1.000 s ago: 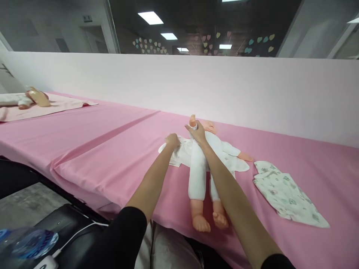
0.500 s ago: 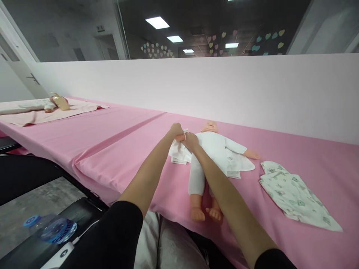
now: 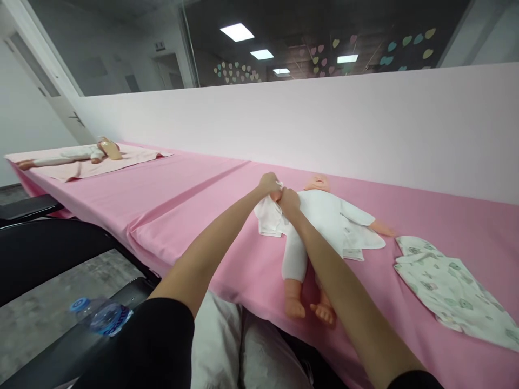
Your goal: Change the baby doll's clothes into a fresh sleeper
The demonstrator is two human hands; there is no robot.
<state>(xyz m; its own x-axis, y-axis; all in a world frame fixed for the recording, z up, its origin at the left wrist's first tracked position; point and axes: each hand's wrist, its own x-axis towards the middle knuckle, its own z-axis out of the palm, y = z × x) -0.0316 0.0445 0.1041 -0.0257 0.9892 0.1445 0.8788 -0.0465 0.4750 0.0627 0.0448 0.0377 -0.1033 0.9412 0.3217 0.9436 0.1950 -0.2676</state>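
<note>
A baby doll (image 3: 322,216) with a white cloth body lies on its back on the pink cloth, feet towards me. Beneath it spreads a white baby shirt (image 3: 271,217), whose other side shows beyond the doll's right-hand arm in the picture. My left hand (image 3: 269,183) is closed at the end of the doll's left-hand arm in the picture, with white sleeve cloth around its fingers. Right beside it, my right hand (image 3: 290,203) grips the same arm and sleeve. A bit of the doll's hand (image 3: 276,195) shows between them. The fingertips are mostly hidden.
Patterned baby trousers (image 3: 454,286) lie on the pink cloth (image 3: 194,189) at right. Another doll (image 3: 73,155) rests on a pale towel (image 3: 133,156) at far left. A water bottle (image 3: 101,314) lies on a black chair (image 3: 52,346) at lower left.
The view has turned a little to the left, so everything sits further right in the picture. Both hands stay closed at the doll's arm, with the white cloth slightly shifted.
</note>
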